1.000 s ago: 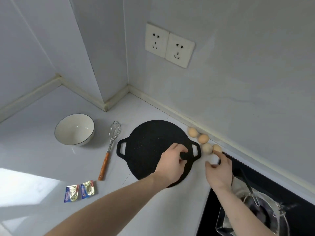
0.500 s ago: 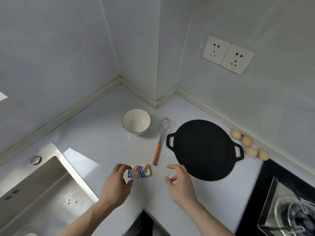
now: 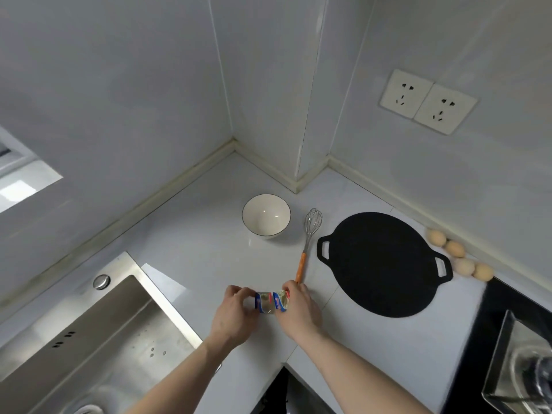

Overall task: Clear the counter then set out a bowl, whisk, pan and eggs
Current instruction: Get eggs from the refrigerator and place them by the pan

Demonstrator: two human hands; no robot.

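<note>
White ceramic bowl (image 3: 266, 215), wire whisk with orange handle (image 3: 309, 241), flat black two-handled pan (image 3: 383, 264) and four tan eggs (image 3: 460, 254) lie on the counter. At 6 o'clock of the whisk, our left hand (image 3: 233, 315) and right hand (image 3: 300, 309) pinch two small foil packets (image 3: 271, 301) from either side.

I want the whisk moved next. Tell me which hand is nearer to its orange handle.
Right. The right hand sits just below the whisk handle's near end, holding the foil packets. The left hand is farther left, across the packets.

Steel sink (image 3: 98, 339) left; twin wall sockets (image 3: 427, 101) (white).
</note>
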